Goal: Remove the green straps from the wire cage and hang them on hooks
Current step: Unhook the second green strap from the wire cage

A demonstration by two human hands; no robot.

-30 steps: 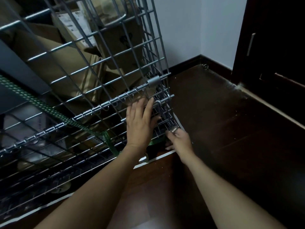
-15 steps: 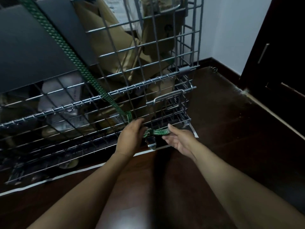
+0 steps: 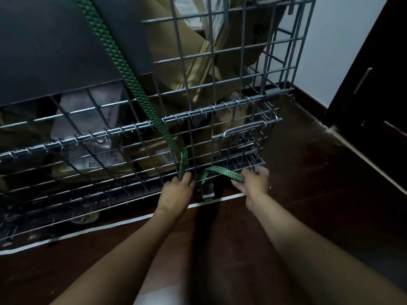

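Note:
A green woven strap (image 3: 123, 69) runs diagonally down the front of the wire cage (image 3: 231, 89) from the top left to its lower edge. My left hand (image 3: 177, 192) grips the strap where it reaches the cage's bottom wires. The strap's loose end (image 3: 222, 172) loops to the right, and my right hand (image 3: 253, 183) pinches it. A metal buckle (image 3: 208, 190) hangs between my two hands, just above the floor.
The cage holds cardboard boxes (image 3: 198, 69) and packages, with a dark panel (image 3: 55, 47) across its upper left. It stands on a dark wooden floor (image 3: 308, 194) marked by a white tape line (image 3: 110, 225). A dark cabinet (image 3: 374, 84) and white wall stand to the right.
My left hand came off the cage wires and took hold of the strap. My right hand has pulled the loose end out to the right. The view swung left and up the cage.

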